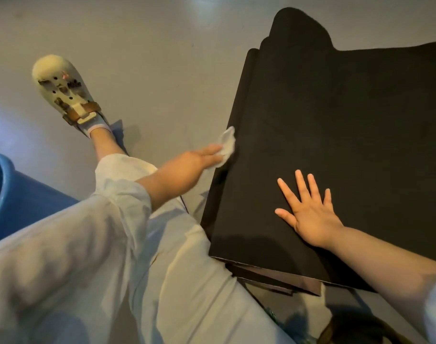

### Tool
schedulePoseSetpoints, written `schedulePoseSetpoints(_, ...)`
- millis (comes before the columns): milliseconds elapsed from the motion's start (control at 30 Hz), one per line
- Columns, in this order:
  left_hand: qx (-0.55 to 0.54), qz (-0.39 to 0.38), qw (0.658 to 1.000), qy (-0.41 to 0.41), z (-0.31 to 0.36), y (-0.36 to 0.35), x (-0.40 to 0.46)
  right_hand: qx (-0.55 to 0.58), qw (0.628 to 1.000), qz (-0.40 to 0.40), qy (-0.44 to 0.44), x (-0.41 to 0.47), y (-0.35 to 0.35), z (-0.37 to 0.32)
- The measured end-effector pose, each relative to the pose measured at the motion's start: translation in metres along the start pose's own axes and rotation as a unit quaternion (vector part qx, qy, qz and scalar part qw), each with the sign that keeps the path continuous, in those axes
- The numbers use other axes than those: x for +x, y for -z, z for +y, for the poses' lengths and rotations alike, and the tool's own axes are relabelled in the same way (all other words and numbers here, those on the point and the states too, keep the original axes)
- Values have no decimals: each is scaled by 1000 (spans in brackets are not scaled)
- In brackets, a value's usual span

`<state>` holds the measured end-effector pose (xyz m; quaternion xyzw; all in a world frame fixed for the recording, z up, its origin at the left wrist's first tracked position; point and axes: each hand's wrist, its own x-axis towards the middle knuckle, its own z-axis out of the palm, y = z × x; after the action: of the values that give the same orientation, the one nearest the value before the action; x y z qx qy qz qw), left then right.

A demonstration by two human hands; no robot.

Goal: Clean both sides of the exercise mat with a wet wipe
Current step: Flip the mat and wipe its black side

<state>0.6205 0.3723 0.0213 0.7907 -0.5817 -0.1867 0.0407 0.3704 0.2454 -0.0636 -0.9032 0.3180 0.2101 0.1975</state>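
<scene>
Two hands on the exercise mat (336, 145), draped over a stand: right hand (309, 207) flat, fingers spread, pinning the top; left hand (199, 157) presses the wet wipe (227, 145) at the left edge, fingers straight. Best: overlapping strokes along that edge.

Left hand (199, 157) reaching out, fingers extended, right hand (309, 209) flat, fingers spread
</scene>
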Motion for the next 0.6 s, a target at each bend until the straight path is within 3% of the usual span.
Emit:
schedulePoseSetpoints(100, -67, 21, 990, -124, 51, -12, 14, -5, 999, 27, 17, -2, -1, 3)
schedulePoseSetpoints(233, -96, 113, 985, -85, 65, -6, 54, 95, 986, 114, 70, -6, 12, 21)
schedulePoseSetpoints(333, -92, 160, 981, -65, 69, 3, 92, 174, 959, 221, -34, -6, 12, 57)
schedulePoseSetpoints(400, -87, 180, 979, -48, 65, 10, 120, 114, 969, 167, -142, -5, -1, 77)
schedulePoseSetpoints(467, -82, 184, 979, -26, 63, 13, 146, 35, 981, 96, -168, -4, -19, 89)
schedulePoseSetpoints(600, -57, 149, 986, -46, 59, 15, 193, -9, 977, 127, -169, 2, -31, 93)
